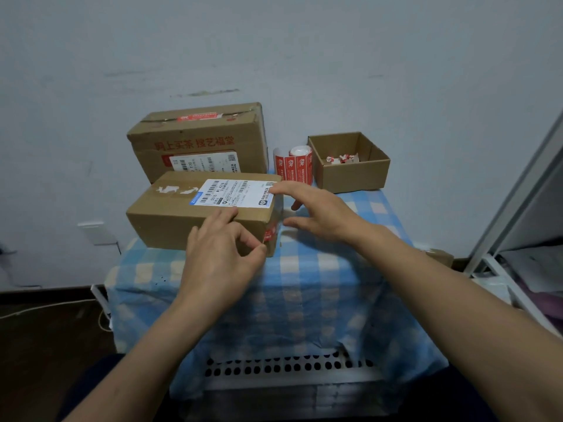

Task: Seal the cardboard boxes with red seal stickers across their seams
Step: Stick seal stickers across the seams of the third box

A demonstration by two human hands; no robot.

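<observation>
Left fingers (225,213) press the box (170,214) top edge, thumb by the red sticker (269,234) on its 3 o'clock end; I can't tell if it pinches. My right fingers (283,187) are spread, touching the top. The box sits at the table's (335,269) 11 o'clock. I judge it light and stiff, so I'd grip the end faces.

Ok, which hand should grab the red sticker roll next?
Probably the right hand: open, and nearest the red sticker roll; the left hand rests on the front brown cardboard box.
</observation>
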